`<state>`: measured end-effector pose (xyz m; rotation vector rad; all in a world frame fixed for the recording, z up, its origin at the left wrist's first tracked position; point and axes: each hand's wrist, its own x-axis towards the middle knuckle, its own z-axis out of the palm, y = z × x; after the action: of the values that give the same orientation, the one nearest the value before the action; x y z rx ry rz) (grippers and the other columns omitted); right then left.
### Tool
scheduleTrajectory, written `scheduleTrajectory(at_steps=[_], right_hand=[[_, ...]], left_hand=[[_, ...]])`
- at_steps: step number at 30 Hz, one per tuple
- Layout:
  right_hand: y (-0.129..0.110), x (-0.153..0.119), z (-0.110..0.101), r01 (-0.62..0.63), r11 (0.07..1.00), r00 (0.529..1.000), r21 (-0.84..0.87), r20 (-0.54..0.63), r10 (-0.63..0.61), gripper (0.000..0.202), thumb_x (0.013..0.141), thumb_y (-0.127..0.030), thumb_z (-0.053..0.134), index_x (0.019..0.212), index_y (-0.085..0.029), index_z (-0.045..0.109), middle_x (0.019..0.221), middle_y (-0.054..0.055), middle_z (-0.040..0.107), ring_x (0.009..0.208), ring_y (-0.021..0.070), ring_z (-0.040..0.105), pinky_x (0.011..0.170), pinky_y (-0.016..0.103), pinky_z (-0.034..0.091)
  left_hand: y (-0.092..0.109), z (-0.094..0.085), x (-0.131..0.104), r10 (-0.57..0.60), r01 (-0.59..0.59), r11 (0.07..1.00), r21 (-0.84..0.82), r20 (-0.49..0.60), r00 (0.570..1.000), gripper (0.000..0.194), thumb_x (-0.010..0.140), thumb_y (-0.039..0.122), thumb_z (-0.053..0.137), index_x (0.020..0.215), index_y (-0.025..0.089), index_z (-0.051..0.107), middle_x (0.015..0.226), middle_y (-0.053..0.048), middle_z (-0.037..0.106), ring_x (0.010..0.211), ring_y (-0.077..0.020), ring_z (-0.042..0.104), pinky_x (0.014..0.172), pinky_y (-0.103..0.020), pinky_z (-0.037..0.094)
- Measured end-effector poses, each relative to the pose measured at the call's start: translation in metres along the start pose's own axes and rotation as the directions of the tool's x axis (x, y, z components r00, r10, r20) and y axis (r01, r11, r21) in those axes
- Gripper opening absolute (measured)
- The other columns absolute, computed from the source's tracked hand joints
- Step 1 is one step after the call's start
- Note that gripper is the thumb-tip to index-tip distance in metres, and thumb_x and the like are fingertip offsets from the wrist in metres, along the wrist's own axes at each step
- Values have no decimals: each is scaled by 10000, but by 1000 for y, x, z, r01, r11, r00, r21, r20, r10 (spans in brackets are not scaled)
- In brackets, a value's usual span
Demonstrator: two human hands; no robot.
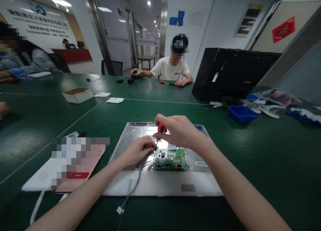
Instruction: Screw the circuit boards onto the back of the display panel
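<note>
A flat silver display panel (165,184) lies on the green table before me, with a green circuit board (170,160) on its middle. My right hand (175,130) is closed around the orange handle of a screwdriver (162,127), held upright. Its thin shaft points down at the board's upper left corner. Close beside that tip, my left hand (140,149) has its fingers pinched together at the board's edge; whatever they hold is hidden. A grey cable (136,184) runs from the board's left side over the panel's front edge, ending in a white connector (119,210).
Left of the panel lie a white device (37,177) and a pink one (82,164). Farther off are a cardboard box (78,95), a large black screen housing (230,74) and a blue tray (242,114). Across the table sits a person (172,69) near another screwdriver (164,82).
</note>
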<state>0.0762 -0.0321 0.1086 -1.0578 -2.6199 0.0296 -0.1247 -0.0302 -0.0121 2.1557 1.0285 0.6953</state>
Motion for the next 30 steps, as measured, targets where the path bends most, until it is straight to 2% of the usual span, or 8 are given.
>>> scheduleTrajectory(at_steps=[8, 19, 26, 30], right_hand=[[-3, -4, -8, 49, 993, 998, 106, 39, -54, 187, 812, -209, 519, 996, -197, 491, 855, 13, 636, 681, 115, 523, 574, 266, 274], [-4, 0, 1, 5, 1000, 999, -4, -40, -5, 162, 858, -317, 526, 965, -209, 469, 826, -5, 650, 672, 130, 537, 541, 261, 260], [-4, -2, -2, 43, 995, 999, 85, 1, -43, 191, 812, -228, 522, 993, -198, 471, 861, 8, 637, 695, 122, 535, 563, 264, 282], [-4, -1, 1, 31, 998, 999, 52, -28, -30, 184, 821, -224, 501, 1000, -199, 468, 872, 14, 642, 705, 132, 540, 554, 265, 272]], left_hand=[[7, -2, 0, 9, -9, 999, 37, -2, 1000, 92, 837, 150, 576, 874, 183, 653, 891, -17, 640, 823, -157, 568, 739, -276, 427], [9, -3, 1, -1, 0, 999, 39, 4, 1000, 102, 847, 153, 567, 884, 182, 657, 896, -18, 643, 829, -156, 571, 737, -271, 434], [6, -1, 0, 8, -7, 999, 46, -10, 1000, 106, 823, 126, 573, 867, 180, 653, 891, -21, 641, 822, -160, 568, 739, -279, 428], [5, -1, 0, 15, -15, 999, 37, -8, 1000, 102, 829, 125, 564, 854, 177, 649, 877, -21, 640, 811, -157, 567, 731, -274, 429]])
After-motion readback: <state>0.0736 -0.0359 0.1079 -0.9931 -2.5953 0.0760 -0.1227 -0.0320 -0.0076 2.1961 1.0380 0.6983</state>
